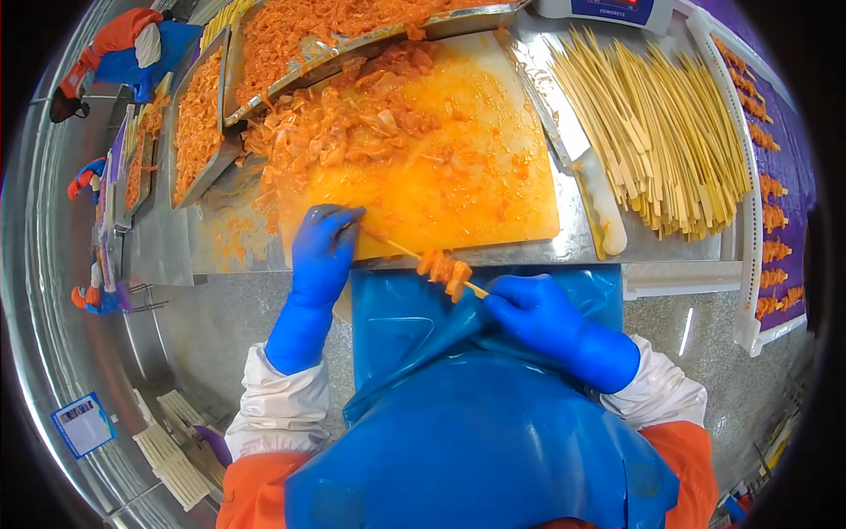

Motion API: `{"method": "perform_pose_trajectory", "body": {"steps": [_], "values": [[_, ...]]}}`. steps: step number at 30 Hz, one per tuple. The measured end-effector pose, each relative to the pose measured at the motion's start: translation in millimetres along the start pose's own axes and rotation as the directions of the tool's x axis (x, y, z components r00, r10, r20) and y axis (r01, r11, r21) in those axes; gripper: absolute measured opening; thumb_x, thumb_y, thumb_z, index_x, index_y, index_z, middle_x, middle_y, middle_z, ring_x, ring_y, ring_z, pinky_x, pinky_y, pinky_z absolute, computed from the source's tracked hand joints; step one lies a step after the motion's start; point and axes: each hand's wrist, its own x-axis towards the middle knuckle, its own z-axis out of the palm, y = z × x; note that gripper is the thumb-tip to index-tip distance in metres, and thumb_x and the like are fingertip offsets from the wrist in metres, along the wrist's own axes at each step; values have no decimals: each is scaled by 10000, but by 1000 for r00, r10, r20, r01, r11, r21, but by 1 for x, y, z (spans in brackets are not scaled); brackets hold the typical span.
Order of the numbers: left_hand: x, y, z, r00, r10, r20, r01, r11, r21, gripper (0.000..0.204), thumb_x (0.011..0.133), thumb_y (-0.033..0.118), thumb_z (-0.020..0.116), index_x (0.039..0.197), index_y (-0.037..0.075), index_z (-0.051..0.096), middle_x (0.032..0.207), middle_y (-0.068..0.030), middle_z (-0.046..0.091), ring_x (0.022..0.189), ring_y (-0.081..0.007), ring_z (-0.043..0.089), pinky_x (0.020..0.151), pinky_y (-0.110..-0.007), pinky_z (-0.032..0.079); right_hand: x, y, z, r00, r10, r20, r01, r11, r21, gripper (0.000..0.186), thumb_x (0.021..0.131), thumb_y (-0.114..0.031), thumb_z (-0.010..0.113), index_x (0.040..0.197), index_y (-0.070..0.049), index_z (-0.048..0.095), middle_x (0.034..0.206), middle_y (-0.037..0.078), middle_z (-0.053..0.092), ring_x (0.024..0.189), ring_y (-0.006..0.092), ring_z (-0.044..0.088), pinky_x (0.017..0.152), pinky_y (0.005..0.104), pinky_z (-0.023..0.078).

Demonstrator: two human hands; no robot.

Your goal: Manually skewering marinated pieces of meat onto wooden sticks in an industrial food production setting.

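Note:
My left hand (324,251), in a blue glove, pinches the upper end of a wooden skewer (397,247) at the near left edge of the orange-stained cutting board (520,203). Several chunks of orange marinated meat (443,271) are threaded toward the skewer's lower end. My right hand (551,328), gloved in blue, grips that lower end in front of the blue apron (493,423). A heap of loose meat pieces (344,115) lies on the board's back left part, above my left hand.
Metal trays of meat (198,123) stand behind and left. Right of the board lie a knife (599,207) and many bare skewers (652,132). A white-rimmed purple tray (780,185) holds filled skewers at far right. A device (599,11) sits at the back. Co-workers (123,53) are at left.

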Motion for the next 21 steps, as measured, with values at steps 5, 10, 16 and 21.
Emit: {"method": "perform_pose_trajectory", "body": {"steps": [5, 10, 16, 21], "values": [[0, 3, -1, 999, 5, -32, -4, 998, 56, 228, 800, -51, 594, 997, 22, 681, 971, -119, 596, 915, -229, 582, 801, -296, 473, 16, -1, 14, 1000, -22, -6, 22, 998, 54, 161, 872, -188, 579, 856, -31, 610, 749, 225, 596, 697, 410, 597, 581, 427, 472], [5, -14, -17, 994, -105, -4, 105, 992, 64, 229, 816, -24, 602, 1028, 21, 678, 941, -112, 603, 862, -206, 589, 764, -288, 477, 19, -4, 18, 999, -45, 1, 45, 999, 5, 182, 883, -216, 562, 866, -39, 597, 747, 225, 594, 700, 429, 581, 585, 461, 458], [7, -17, -13, 997, -72, 12, 71, 996, 49, 247, 805, -30, 607, 1032, 34, 681, 914, -102, 595, 820, -190, 597, 729, -268, 482, 31, -10, 22, 999, -15, 38, 19, 994, -105, 165, 879, -177, 574, 863, -24, 633, 771, 201, 619, 679, 356, 624, 589, 390, 480], [2, -16, -10, 993, -86, -75, 90, 995, 53, 243, 799, -30, 611, 1021, 37, 683, 924, -101, 590, 833, -199, 599, 733, -275, 486, 32, -19, 8, 996, -38, 80, 51, 985, -166, 173, 876, -180, 582, 872, -15, 633, 746, 185, 620, 658, 326, 625, 586, 382, 475]]}}
